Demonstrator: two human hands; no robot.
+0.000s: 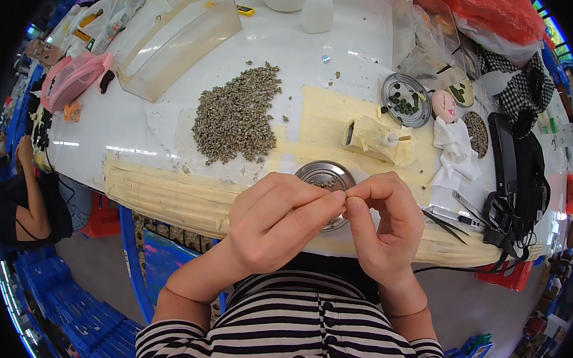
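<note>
My left hand and my right hand meet at the fingertips over the near edge of the table. Both are closed in a pinch, and whatever sits between the fingertips is too small to make out. Just beyond and partly under them is a round metal dish with a few small metal parts in it; my fingers hide some of it. Farther left lies a wide heap of small metallic parts on the white tabletop.
Right of the dish stand a tape-wrapped block, a metal tray of dark bits, white tissue, tweezers and a cutter knife. A white squeeze bottle stands at the back. Another person sits at left.
</note>
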